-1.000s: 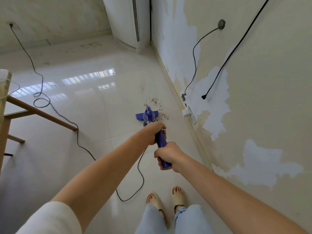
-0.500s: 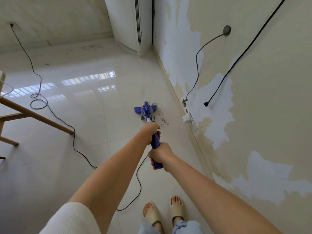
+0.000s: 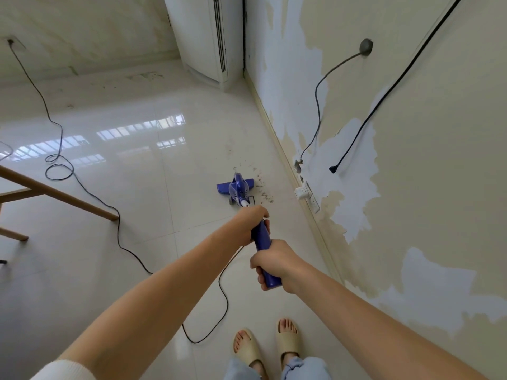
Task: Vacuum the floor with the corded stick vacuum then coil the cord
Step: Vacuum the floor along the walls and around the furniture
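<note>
Two-handed grip: left hand (image 3: 253, 219) wraps upper handle, right hand (image 3: 274, 260) clasps butt end, for push leverage. Stick vacuum (image 3: 237, 187) head on floor (image 3: 164, 215) beside debris (image 3: 262, 187) near baseboard; cord (image 3: 118, 229) trails left, clear of path.

A bare room in a home under renovation: glossy pale floor tiles (image 3: 115, 242), a right-hand wall (image 3: 439, 215) patched with white filler, a floor-standing air conditioner (image 3: 203, 37) in the far corner, loose cables (image 3: 384, 105) hanging near a wall socket (image 3: 304, 192), a wooden table frame (image 3: 55, 193) at left.
</note>
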Demonstrator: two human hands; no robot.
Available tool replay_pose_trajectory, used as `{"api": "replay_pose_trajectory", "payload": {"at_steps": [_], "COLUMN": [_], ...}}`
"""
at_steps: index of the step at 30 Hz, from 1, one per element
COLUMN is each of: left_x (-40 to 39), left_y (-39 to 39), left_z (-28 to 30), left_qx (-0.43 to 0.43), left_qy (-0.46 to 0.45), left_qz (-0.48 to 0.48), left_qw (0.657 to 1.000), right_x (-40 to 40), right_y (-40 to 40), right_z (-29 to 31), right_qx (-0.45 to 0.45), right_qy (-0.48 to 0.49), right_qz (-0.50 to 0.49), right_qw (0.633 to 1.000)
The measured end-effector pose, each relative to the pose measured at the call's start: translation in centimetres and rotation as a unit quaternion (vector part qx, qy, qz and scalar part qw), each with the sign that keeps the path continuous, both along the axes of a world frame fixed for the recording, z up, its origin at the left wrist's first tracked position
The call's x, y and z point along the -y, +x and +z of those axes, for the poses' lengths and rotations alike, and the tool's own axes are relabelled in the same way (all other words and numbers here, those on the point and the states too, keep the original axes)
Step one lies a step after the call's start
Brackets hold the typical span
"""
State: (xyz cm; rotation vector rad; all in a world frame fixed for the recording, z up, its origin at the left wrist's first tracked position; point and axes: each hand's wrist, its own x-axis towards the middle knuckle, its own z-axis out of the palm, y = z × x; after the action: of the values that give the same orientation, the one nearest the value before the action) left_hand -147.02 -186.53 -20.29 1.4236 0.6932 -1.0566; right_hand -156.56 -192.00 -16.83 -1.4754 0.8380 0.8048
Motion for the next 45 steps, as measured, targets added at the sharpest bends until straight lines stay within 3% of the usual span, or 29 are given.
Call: {"api": "replay_pose_trajectory", "payload": {"at_steps": [15,20,27,34,37,41,45], "left_x": [0.5,0.0,-1.4,-1.3,-1.5,-0.1,1.8], "left_y": [3.7,2.7,1.9,3.5,4.5,6.7,7.8], "left_z": [-3.9,-2.7,1.5,0.1,-1.1,-2.5,-3.7], "left_qx": [0.049,0.007,-0.026,-0.021,-0.011,0.021,0.044], "left_qy": [0.047,0.044,0.049,-0.005,-0.008,-0.002,-0.002], "left_qz": [0.026,0.016,0.005,0.085,0.093,0.054,0.062], "left_qw": [0.997,0.999,0.998,0.996,0.996,0.998,0.997], "right_x": [-0.3,-1.3,-2.6,-1.2,-1.0,0.1,2.0], "right_y": [4.3,2.8,2.0,4.3,5.4,7.7,8.9], "right_z": [-4.5,-2.7,0.9,-0.2,-1.2,-4.0,-5.6], "right_qx": [-0.003,0.024,0.046,0.076,0.065,0.033,0.033], "right_qy": [-0.042,-0.105,-0.122,-0.201,-0.161,-0.065,-0.046], "right_qz": [0.027,0.056,0.081,0.161,0.154,0.071,0.055], "right_qw": [0.999,0.993,0.988,0.963,0.973,0.995,0.997]}}
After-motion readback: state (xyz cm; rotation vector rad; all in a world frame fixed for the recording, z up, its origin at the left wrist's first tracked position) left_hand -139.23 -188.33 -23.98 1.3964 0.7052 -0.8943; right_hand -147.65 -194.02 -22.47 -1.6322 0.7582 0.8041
